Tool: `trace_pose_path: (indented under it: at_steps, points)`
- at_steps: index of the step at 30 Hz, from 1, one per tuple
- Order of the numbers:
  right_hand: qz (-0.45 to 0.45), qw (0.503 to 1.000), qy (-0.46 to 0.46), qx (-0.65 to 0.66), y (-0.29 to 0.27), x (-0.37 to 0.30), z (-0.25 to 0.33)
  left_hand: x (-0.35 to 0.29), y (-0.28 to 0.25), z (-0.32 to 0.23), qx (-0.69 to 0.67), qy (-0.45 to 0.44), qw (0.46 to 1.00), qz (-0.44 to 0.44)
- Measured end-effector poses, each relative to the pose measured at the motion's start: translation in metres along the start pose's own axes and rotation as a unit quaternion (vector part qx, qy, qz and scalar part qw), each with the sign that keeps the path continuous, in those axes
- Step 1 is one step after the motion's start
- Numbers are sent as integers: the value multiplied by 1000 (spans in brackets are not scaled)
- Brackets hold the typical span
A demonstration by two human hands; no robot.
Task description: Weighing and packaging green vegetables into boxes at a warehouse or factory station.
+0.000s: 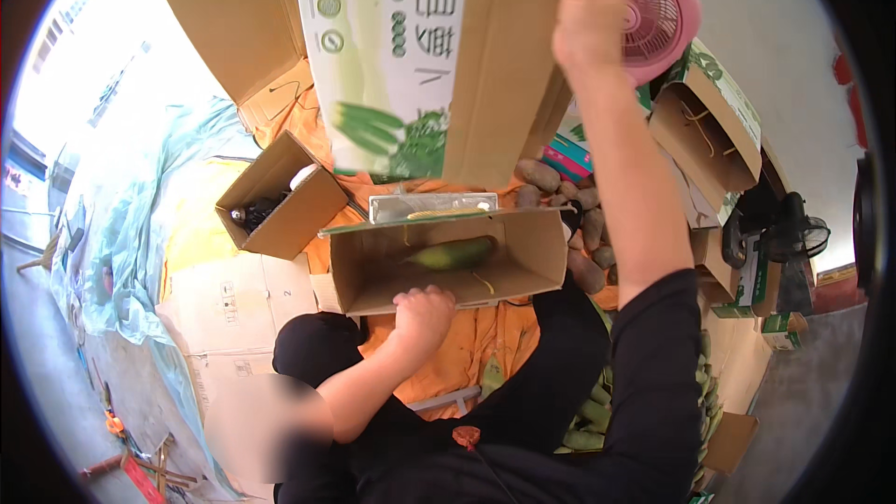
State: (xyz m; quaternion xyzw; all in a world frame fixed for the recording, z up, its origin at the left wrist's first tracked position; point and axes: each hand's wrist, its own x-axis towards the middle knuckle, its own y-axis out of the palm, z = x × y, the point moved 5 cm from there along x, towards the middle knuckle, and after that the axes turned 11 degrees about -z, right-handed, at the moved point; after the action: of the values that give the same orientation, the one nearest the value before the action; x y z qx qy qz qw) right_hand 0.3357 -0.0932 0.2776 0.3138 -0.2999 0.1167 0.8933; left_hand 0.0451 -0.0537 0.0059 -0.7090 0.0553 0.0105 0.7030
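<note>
An open cardboard box (448, 296) stands between my knees with a long green radish (455, 254) lying inside, next to bits of yellow cord. Fingers curled over the near rim, my left hand (425, 315) holds this box. My right arm reaches far forward, and my right hand (590, 14) grips the right edge of a large white-and-green printed carton (392, 65). That carton rises behind the open box, and its brown side faces right. Some fingertips of my right hand are cut off by the upper edge.
A small box (280, 201) with dark items stands left. Brown potato-like roots (588, 271) lie right of the open box, and green radishes (588, 425) lie by my right leg. Beyond are a pink fan (686, 14), more cartons (709, 126), a black fan (793, 229) and blue plastic sheeting (140, 233).
</note>
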Motion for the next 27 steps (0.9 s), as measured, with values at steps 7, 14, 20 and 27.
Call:
trace_pose_path:
  at_steps: [7,14,20,27]
  points:
    - [-113,956,46,-267,-33,30,-153,-5,4,6,-13,-3,1000,-6]
    - [106,774,213,-588,-126,-36,-245,-2,3,11,-2,-14,1000,-9]
    - [217,691,351,-594,-153,-104,-251,2,-1,11,11,-9,1000,-12]
    - [165,661,427,-595,-147,-131,-260,5,-7,12,-2,-24,1000,-7]
